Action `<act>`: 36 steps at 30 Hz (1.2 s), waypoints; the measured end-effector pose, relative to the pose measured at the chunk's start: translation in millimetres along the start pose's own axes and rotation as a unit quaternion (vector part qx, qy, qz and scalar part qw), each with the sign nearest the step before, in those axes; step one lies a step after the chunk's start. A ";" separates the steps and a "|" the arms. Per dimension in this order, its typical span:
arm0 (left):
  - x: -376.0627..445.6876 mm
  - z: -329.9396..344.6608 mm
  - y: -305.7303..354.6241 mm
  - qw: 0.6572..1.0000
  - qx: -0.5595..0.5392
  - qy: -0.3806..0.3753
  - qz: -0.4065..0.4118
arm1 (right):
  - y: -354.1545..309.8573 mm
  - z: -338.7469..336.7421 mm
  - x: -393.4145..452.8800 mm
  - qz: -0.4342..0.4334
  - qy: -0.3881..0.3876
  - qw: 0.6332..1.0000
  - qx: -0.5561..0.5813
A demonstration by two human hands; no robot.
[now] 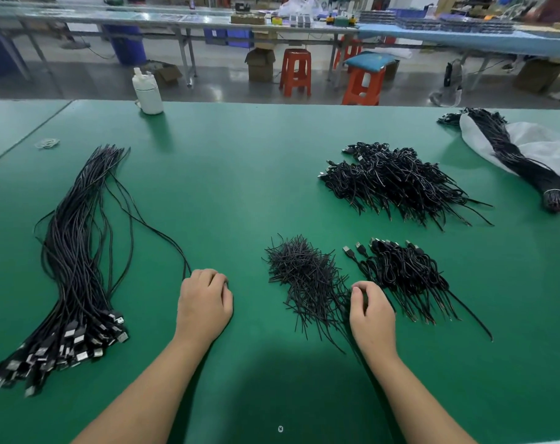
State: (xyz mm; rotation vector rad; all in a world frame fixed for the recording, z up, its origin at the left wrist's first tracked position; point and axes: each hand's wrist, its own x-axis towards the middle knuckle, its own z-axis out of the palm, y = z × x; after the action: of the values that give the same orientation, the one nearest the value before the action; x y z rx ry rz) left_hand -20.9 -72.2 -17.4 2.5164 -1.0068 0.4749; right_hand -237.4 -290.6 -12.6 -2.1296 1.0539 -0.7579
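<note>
On the green table point(227, 187), my left hand point(205, 302) lies knuckles up with its fingers curled over the end of one long black cable point(163, 232). That cable trails from the big bundle of long USB cables point(80, 267) at the left. My right hand point(371, 312) has curled fingers, and its thumb and forefinger pinch at the right edge of a pile of short black ties point(304, 277). Just right of this hand lies a small heap of coiled, tied cables point(403, 270). What sits inside either palm is hidden.
A larger heap of coiled cables point(397, 181) lies at the back right. A banded cable bundle point(512, 155) rests on a white bag point(541, 145) at the far right. A white bottle point(148, 91) stands at the far edge, with loose rubber bands point(47, 143) at the back left. Orange stools point(296, 72) stand beyond the table.
</note>
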 end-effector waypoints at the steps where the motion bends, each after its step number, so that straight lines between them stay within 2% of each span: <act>1: 0.4 -0.3 -0.1 1.000 0.013 0.001 -0.008 | -0.1 0.2 -0.2 -0.001 -0.004 1.000 0.005; 7: 0.1 -1.1 -0.2 0.991 0.026 -0.015 -0.129 | 0.7 0.8 0.9 -0.006 -0.009 1.000 0.013; 11: 5.2 -3.5 -0.6 0.975 -0.013 -0.024 -0.221 | 1.0 1.2 1.3 -0.013 -0.004 1.000 0.015; 14: 4.9 -4.5 0.0 0.973 -0.033 -0.027 -0.228 | 0.6 1.1 1.4 -0.018 0.005 1.000 0.014; 19: 13.8 -16.3 10.8 0.974 -0.015 -0.089 -0.208 | 0.5 1.1 1.3 -0.021 0.003 1.000 -0.001; 22: 35.2 -29.5 14.6 0.964 -0.117 -0.128 -0.200 | 0.1 1.6 1.1 -0.024 0.004 1.000 -0.008; 26: 58.8 -47.9 27.9 0.905 -0.299 -0.175 -0.247 | -0.6 0.3 0.5 -0.025 0.009 1.000 -0.011; 28: 60.6 -54.8 37.9 0.892 -0.348 -0.196 -0.212 | -1.1 0.1 0.2 -0.024 0.011 1.000 -0.009; 31: 56.7 -60.6 48.5 0.924 -0.313 -0.207 -0.070 | -2.9 -0.7 -0.4 -0.020 0.016 1.000 -0.008; 33: 52.2 -61.5 55.1 0.944 -0.273 -0.184 -0.003 | -3.4 -0.7 -0.7 -0.017 0.017 1.000 -0.008; 36: 44.3 -65.8 69.3 0.966 -0.230 -0.117 0.025 | -3.3 -1.0 -0.8 -0.016 0.019 1.000 -0.008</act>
State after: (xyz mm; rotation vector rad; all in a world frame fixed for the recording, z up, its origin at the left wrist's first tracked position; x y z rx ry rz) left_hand -50.5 -113.2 75.0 2.1603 -1.1183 -0.0505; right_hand -237.1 -288.7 -9.6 -2.1576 1.0515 -0.8107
